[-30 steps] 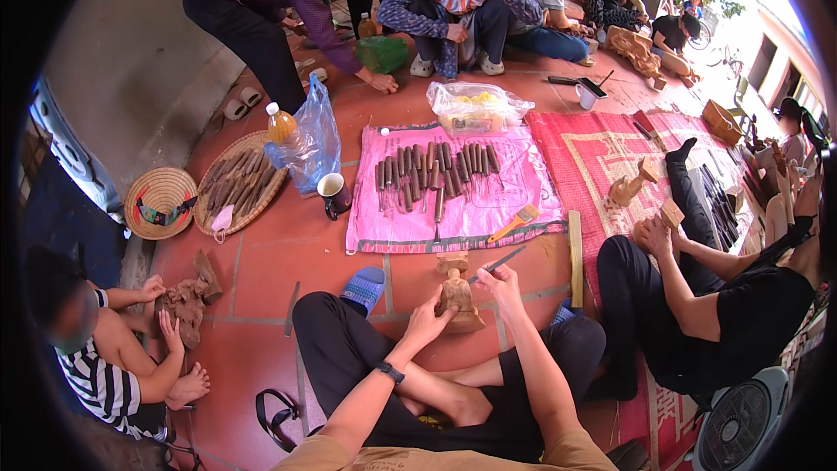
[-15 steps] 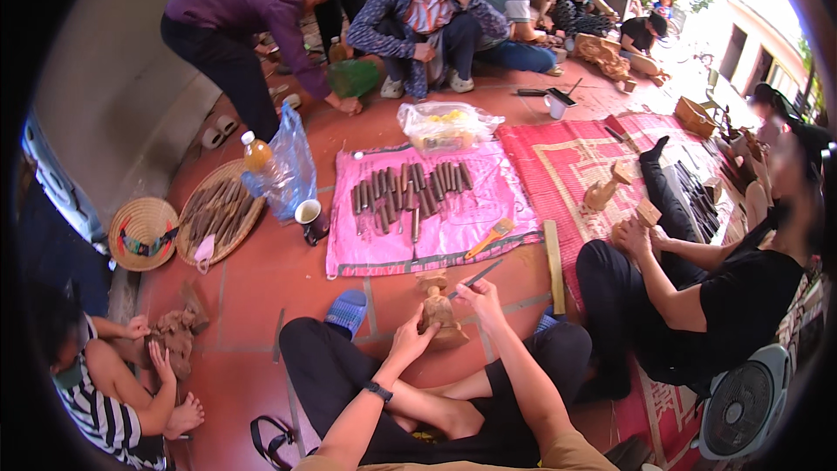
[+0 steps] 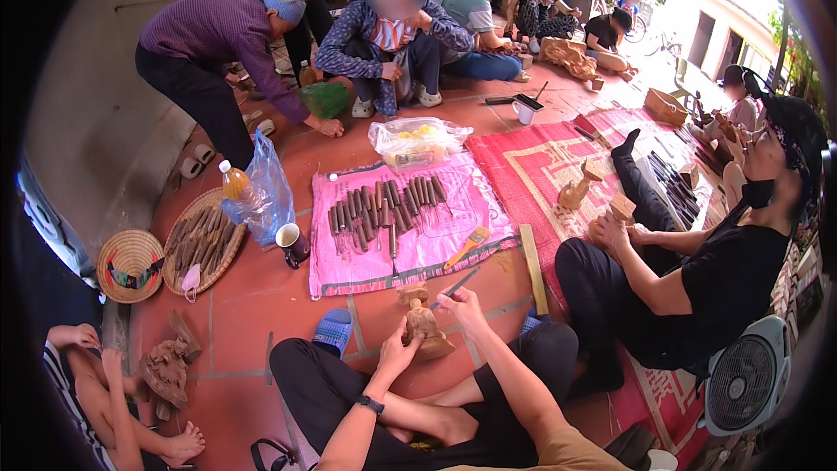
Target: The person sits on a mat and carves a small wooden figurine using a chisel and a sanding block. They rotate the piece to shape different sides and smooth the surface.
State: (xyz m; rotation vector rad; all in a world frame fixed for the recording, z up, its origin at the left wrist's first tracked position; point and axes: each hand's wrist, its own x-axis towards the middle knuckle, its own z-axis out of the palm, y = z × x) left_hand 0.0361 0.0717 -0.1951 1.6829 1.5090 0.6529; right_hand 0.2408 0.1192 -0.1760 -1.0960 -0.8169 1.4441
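In front of my crossed legs a carved wooden figure (image 3: 426, 336) stands tilted, with a wide base and a narrow neck. My left hand (image 3: 397, 354) is closed round its left side. My right hand (image 3: 464, 310) grips a slim dark file-like tool (image 3: 459, 285) whose tip points up and to the right; its other end lies by the figure's neck. Beyond them, a pink cloth (image 3: 336, 270) carries several wood-handled carving tools (image 3: 384, 208) in rows and a flat brush (image 3: 468, 248).
A wooden mallet or plank (image 3: 533, 270) lies right of the cloth, a mug (image 3: 292, 244) left of it. Farther left are baskets (image 3: 235, 249) and a bottle (image 3: 234, 180). On the red mat (image 3: 532, 170) a co-worker holds wood. A fan (image 3: 747, 379) stands at the right.
The whole view has shifted slightly. My hands keep hold of the figure and the tool. At the left, another person has taken their hands off a dark wood carving and drawn back.
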